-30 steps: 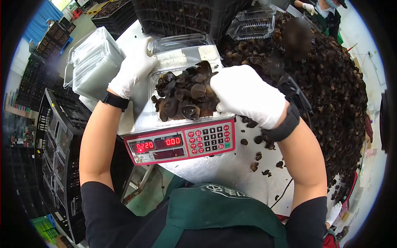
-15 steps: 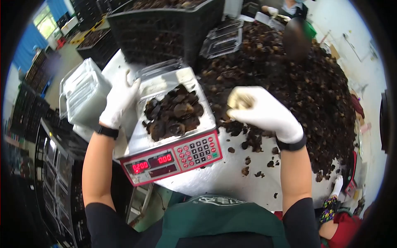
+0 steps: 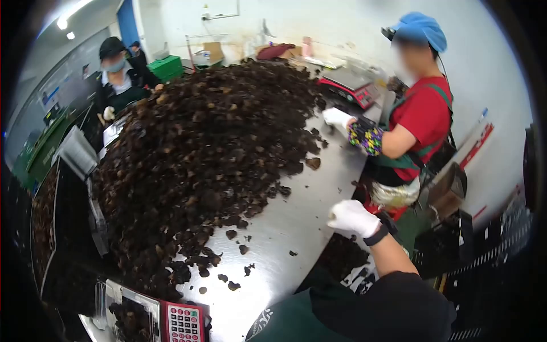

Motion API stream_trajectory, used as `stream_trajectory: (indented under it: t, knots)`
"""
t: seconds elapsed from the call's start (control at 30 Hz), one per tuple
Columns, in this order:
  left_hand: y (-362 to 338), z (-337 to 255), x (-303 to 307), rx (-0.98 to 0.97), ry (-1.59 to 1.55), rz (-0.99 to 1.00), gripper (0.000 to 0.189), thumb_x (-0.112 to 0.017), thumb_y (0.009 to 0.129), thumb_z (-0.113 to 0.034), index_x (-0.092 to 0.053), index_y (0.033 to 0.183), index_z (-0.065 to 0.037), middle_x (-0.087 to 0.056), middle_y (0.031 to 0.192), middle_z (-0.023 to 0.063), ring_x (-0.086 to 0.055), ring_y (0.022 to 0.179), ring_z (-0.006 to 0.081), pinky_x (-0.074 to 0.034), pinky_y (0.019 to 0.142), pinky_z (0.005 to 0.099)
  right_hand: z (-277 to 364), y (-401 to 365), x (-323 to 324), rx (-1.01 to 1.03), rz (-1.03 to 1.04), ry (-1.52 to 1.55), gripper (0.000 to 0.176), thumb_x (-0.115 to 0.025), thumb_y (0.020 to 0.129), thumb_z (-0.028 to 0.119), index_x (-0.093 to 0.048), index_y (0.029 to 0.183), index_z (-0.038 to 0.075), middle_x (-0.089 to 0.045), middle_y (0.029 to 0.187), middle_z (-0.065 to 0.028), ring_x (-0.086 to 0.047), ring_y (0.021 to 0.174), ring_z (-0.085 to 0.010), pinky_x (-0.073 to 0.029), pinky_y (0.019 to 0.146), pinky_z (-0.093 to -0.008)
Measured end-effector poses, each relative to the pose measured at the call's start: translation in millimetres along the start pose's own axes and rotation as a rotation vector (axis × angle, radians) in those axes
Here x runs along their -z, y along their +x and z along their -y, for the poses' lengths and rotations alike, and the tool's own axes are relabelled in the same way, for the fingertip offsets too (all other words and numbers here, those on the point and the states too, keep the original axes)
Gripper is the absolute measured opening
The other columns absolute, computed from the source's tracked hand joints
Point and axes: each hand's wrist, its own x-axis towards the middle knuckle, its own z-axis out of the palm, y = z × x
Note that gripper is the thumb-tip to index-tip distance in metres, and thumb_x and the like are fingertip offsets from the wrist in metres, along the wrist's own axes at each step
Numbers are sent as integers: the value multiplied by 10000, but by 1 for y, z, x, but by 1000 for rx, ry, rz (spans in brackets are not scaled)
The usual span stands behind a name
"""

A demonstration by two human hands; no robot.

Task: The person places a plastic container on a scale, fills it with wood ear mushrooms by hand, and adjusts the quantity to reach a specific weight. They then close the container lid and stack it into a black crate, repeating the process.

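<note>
My right hand (image 3: 354, 219), in a white glove with a dark wristband, is closed in a fist beyond the table's near right edge. Its curled fingers hide whatever may be in them. Below it, at a lower level, is a dark container with dark pieces (image 3: 343, 253) inside. A large heap of dark, curled pieces like dried wood ear mushrooms (image 3: 199, 142) covers much of the metal table (image 3: 273, 242). At the lower left, the red scale (image 3: 183, 324) carries a small pile of the same pieces (image 3: 130, 320). My left hand cannot be made out.
A co-worker in a red shirt (image 3: 421, 114) stands at the right side, a gloved hand over the table near another red scale (image 3: 350, 85). Another person (image 3: 117, 77) stands at the far left. A tall black crate (image 3: 71, 239) borders the heap on the left.
My view has swung to the right, so the scale now sits at the lower left. My right hand has gone from over the table to beyond its right edge. My left hand has left view.
</note>
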Motion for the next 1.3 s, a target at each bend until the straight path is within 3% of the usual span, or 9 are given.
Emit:
stream_trajectory:
  t: [0.07,0.1,0.17,0.27,0.43,0.6,0.73,0.87,1.3]
  knots:
    - [-2,11,-22,24,-18,-301,381,-659,853,-115,-594,1205,16,-662,939,230,-647,836,412,-538,811,434,34,13,11,81,-88,245,280,-645,848,347,-728,967,107,-716,852,-170,-694,826,-376,-558,759,-465]
    - [3,90,-67,435,-633,-82,689,-619,941,-100,-318,1561,-94,-538,1410,207,-572,1240,302,-426,1073,387,59,21,18,114,-91,342,286,-650,855,341,-718,1002,105,-717,861,-171,-693,835,-375,-556,761,-459]
    - [-5,-26,22,418,-643,-223,723,-603,916,-72,-322,1576,-166,-587,1340,180,-610,1052,245,-467,994,375,109,43,28,264,-58,500,306,-660,879,330,-691,1093,113,-715,860,-164,-694,819,-353,-554,744,-430]
    - [-41,-80,66,247,-731,-202,653,-553,843,-5,-451,1483,-92,-571,1384,83,-556,1220,234,-438,1012,351,198,73,26,499,32,696,347,-683,891,344,-680,1162,128,-708,821,-127,-691,750,-289,-551,718,-375]
    - [-101,-147,88,121,-320,12,657,-473,615,120,-683,1212,-56,-609,1258,171,-538,1229,362,-381,1100,401,342,98,28,777,415,927,547,-693,917,374,-589,1332,33,-683,719,-92,-655,657,-177,-519,671,-324]
    - [-132,-135,68,251,-508,-140,387,-658,778,64,-715,1142,-51,-664,1216,130,-620,1159,290,-487,988,370,430,86,7,895,620,885,634,-636,965,372,-460,1446,-1,-702,754,-66,-657,696,-139,-510,714,-300]
    - [-125,-125,57,462,-486,-223,632,-684,851,32,-503,1439,-114,-620,929,71,-607,795,139,-498,681,252,437,72,16,817,795,984,598,-635,969,227,-415,1476,-1,-726,794,-74,-682,766,-133,-520,807,-292]
    - [-120,-107,65,885,-1176,211,711,-615,960,-91,-242,1564,-60,-649,852,58,-562,562,80,-404,482,196,443,69,5,807,787,1120,619,-584,974,118,-319,1508,-48,-728,844,-104,-713,831,-148,-535,850,-290]
    - [-149,-169,67,951,-1569,-69,754,-603,938,-64,-173,1557,-31,-661,816,148,-615,545,143,-430,447,206,422,73,7,765,990,1338,638,-537,883,-23,-330,1482,-99,-706,900,-106,-674,750,-114,-533,718,-226]
